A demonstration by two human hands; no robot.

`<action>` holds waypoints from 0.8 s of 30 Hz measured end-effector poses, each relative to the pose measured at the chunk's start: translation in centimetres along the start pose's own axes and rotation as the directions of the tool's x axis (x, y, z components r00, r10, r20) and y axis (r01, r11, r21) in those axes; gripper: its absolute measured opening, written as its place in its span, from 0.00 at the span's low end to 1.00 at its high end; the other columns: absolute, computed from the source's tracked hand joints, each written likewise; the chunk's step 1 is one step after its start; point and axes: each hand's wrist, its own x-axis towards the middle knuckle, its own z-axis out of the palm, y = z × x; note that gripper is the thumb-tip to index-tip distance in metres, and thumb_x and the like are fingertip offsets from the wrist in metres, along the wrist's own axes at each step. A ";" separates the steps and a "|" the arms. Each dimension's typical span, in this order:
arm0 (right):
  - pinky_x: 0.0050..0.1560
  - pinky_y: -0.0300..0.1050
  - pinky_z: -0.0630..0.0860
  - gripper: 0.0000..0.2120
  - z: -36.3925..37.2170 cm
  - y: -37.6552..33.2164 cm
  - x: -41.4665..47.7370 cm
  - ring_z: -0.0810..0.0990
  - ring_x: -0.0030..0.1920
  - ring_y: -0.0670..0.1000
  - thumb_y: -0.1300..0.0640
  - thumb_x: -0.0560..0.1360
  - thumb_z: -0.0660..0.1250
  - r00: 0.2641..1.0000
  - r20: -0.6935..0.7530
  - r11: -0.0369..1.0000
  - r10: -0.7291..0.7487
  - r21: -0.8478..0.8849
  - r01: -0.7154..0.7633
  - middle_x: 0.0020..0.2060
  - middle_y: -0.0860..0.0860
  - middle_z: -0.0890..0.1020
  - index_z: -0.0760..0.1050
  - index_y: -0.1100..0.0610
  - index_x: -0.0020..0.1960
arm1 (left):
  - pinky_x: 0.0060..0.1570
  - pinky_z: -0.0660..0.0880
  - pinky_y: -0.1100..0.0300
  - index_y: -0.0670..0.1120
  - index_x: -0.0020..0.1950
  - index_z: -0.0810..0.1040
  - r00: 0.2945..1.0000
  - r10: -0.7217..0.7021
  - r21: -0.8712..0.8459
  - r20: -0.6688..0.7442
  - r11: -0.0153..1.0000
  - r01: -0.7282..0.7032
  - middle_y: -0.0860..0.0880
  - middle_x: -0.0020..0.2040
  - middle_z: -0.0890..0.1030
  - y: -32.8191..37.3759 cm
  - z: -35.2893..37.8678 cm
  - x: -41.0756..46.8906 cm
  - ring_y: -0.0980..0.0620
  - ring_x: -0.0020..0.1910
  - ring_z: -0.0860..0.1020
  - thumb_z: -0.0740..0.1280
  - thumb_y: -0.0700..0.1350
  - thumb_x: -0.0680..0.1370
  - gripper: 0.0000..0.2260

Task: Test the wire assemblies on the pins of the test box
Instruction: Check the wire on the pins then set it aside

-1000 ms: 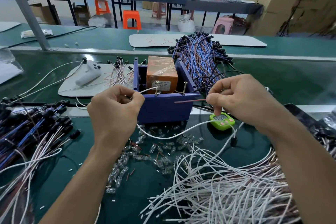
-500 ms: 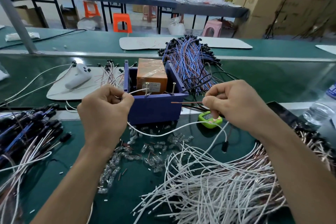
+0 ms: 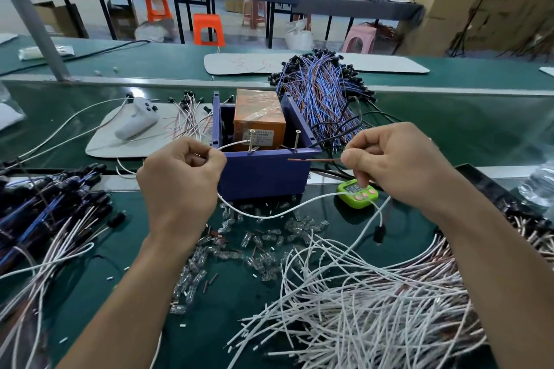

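Left hand (image 3: 180, 177) pinches a white wire (image 3: 233, 144) end at the blue test box (image 3: 263, 177)'s left pin (image 3: 251, 141), while right hand (image 3: 395, 165), pinching the brown lead (image 3: 314, 160), should bring it squarely onto the right pin (image 3: 297, 141).

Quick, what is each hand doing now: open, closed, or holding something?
Left hand: closed, pinching the white wire end near the left pin.
Right hand: closed, pinching the brown wire end.

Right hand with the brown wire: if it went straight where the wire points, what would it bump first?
Probably the blue box, near its right screw. The right hand pinches a brown wire whose tip points left at the box's top edge. Depth is unclear; it might pass just in front.
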 end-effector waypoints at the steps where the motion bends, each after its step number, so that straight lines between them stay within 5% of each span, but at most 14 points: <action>1: 0.24 0.28 0.64 0.10 0.0 0.0 0.1 0.68 0.19 0.41 0.59 0.78 0.72 1.000 -0.001 1.000 -0.003 -0.002 0.003 0.25 0.53 0.82 0.82 0.57 0.38 | 0.36 0.78 0.57 0.57 0.32 0.77 1.000 -0.003 0.001 -0.002 1.000 0.003 0.57 0.28 0.79 0.0 0.0 0.0 0.56 0.29 0.79 0.75 0.46 0.73 0.12; 10: 0.26 0.27 0.66 0.10 0.4 0.3 0.7 0.70 0.21 0.41 0.58 0.78 0.72 1.000 -0.022 1.000 -0.014 -0.011 0.014 0.25 0.52 0.82 0.82 0.56 0.38 | 0.38 0.82 0.50 0.51 0.37 0.83 0.999 -0.014 -0.009 0.041 1.000 0.014 0.56 0.28 0.81 -0.1 0.0 0.0 0.52 0.29 0.81 0.75 0.46 0.74 0.07; 24: 0.24 0.27 0.65 0.11 0.7 0.9 0.9 0.69 0.20 0.42 0.56 0.78 0.72 0.999 -0.048 1.000 -0.020 -0.003 0.020 0.26 0.52 0.83 0.81 0.56 0.37 | 0.34 0.80 0.55 0.54 0.35 0.81 1.000 0.002 0.020 0.018 1.000 -0.003 0.57 0.26 0.79 0.1 0.3 -0.2 0.55 0.27 0.79 0.74 0.47 0.74 0.08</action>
